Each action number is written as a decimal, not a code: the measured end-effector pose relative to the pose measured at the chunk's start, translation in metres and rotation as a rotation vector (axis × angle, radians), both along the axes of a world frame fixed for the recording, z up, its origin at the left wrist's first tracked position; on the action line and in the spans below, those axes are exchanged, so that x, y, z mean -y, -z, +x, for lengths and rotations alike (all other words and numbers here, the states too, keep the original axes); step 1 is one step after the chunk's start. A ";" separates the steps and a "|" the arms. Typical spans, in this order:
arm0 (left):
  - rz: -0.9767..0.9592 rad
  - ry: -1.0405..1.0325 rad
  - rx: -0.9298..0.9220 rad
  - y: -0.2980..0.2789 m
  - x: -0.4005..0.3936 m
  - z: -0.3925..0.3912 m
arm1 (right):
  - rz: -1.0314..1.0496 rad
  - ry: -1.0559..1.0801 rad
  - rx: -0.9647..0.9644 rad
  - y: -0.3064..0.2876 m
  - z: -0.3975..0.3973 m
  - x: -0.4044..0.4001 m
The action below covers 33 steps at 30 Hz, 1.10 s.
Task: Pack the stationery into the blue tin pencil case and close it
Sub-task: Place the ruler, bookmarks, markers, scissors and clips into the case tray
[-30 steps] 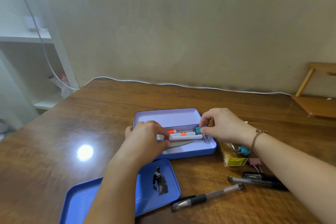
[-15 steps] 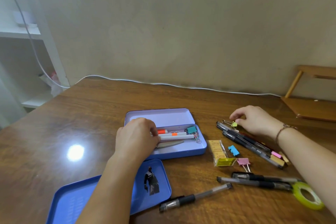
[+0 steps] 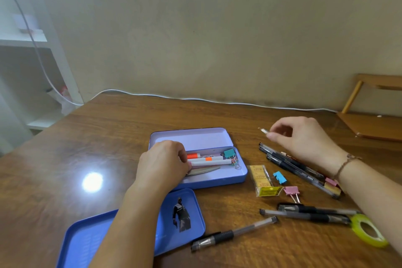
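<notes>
Right hand (image 3: pixel 304 137) pinches one small clip (image 3: pixel 264 131); left hand (image 3: pixel 162 164) grips two markers (image 3: pixel 208 160) in tin (image 3: pixel 217 181).

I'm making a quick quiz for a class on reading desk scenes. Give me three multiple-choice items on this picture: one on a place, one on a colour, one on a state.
1. Where does the yellow tape roll lie?
A. in the tin
B. at the table's right edge, near the pens
C. on the lid

2. What colour is the binder clip inside the tin?
A. teal
B. black
C. red

3. How is the tin?
A. closed
B. open, lid lying apart
C. upside down

Answers: 1 B, it lies by the right forearm beyond the pens; 2 A, teal at the tin's right end; 3 B, the contents show and the lid lies in front.
</notes>
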<state>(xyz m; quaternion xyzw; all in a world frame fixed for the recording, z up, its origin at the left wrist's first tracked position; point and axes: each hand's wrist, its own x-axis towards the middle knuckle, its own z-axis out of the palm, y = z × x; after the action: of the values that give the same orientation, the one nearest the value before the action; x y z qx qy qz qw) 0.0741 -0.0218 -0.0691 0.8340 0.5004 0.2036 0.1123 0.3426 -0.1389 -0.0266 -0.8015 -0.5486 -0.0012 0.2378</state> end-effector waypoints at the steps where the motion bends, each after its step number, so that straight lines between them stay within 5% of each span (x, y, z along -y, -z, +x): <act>1: 0.009 -0.001 -0.007 0.000 0.001 0.000 | 0.009 -0.072 -0.012 -0.003 -0.018 0.004; 10: -0.007 -0.006 -0.002 -0.001 0.001 0.000 | -0.077 -0.118 0.359 0.014 -0.099 0.007; 28: -0.016 -0.001 0.008 0.001 -0.002 -0.001 | -0.395 -0.283 0.086 0.006 -0.067 -0.003; 33: -0.028 0.006 0.009 0.001 -0.002 0.000 | -0.210 -0.287 -0.013 -0.009 -0.049 0.002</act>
<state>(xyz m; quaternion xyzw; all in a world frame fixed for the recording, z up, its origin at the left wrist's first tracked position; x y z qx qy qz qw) 0.0738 -0.0195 -0.0696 0.8329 0.5002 0.1998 0.1269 0.2937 -0.1411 -0.0171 -0.7353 -0.6531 0.0954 0.1539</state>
